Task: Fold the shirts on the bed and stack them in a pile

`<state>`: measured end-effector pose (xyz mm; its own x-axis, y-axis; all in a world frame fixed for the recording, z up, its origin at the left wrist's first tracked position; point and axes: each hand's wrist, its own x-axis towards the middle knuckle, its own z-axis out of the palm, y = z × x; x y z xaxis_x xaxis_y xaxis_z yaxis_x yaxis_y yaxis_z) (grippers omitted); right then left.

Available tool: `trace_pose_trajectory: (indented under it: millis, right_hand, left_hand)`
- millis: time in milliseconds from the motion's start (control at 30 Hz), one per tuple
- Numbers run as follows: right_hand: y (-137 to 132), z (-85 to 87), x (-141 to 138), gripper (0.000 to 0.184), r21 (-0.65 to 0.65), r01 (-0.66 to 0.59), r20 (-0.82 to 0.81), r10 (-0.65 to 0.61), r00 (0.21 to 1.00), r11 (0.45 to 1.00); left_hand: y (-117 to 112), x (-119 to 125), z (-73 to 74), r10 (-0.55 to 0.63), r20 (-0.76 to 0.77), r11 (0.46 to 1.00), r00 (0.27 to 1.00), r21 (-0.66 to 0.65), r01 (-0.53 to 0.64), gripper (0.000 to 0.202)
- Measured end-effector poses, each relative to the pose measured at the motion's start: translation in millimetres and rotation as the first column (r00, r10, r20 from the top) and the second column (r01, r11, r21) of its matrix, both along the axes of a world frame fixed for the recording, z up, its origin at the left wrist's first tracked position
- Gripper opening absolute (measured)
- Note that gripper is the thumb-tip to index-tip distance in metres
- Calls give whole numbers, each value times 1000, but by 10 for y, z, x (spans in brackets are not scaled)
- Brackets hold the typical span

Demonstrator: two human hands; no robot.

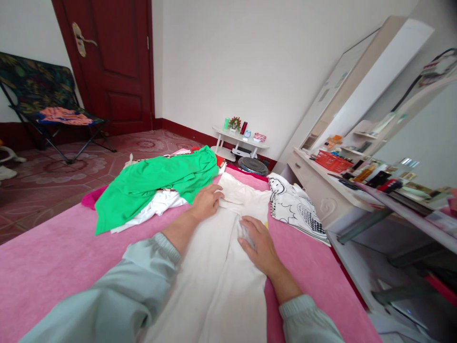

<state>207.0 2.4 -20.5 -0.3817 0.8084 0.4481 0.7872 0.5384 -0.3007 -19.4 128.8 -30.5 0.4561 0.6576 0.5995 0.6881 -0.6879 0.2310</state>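
I judge this the smoothing step: the white garment (217, 286) lies along the middle of the pink bed (64, 252), my right hand (259, 243) flat and open on it, my left hand (206, 202) curled at its far end, pinching or not I cannot tell, and folding next calls for gripping an edge.

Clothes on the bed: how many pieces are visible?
5: white garment under left hand and right hand, green garment beyond, second white piece beneath it, printed garment right, magenta piece left; others may be hidden.
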Motion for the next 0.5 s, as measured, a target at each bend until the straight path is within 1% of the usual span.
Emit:
trace_pose_trajectory:
  millis: [67, 133, 200, 267, 367, 500]
  right_hand:
    - [20, -28, 14, 44, -19, 5, 25, -5, 1000, 1000]
    - [42, -57, 26, 41, -54, -2, 32, 3, 999, 999]
    - [57, -72, 30, 37, -74, -1, 27, 3, 1000, 997]
    - [64, -68, 25, 36, -83, 6, 36, -3, 999, 997]
    - [69, -47, 8, 36, -90, 17, 79, -9, 997, 996]
    - [59, -63, -4, 38, -98, 25, 129, -12, 992, 995]
  left_hand:
    - [-43, 29, 31, -89, -32, 996, 995, 3, 89, 26]
    - [-64, 55, 31, -125, -64, 991, 990, -48, 122, 22]
    - [-63, 74, 3, -106, -71, 990, 992, -104, 98, 20]
    - [-59, 89, -33, -71, -66, 989, 995, -131, 62, 22]
    - [-81, 114, -63, -47, -88, 993, 995, -112, 37, 22]
    - [-169, 128, -84, -54, -143, 996, 988, -82, 42, 23]
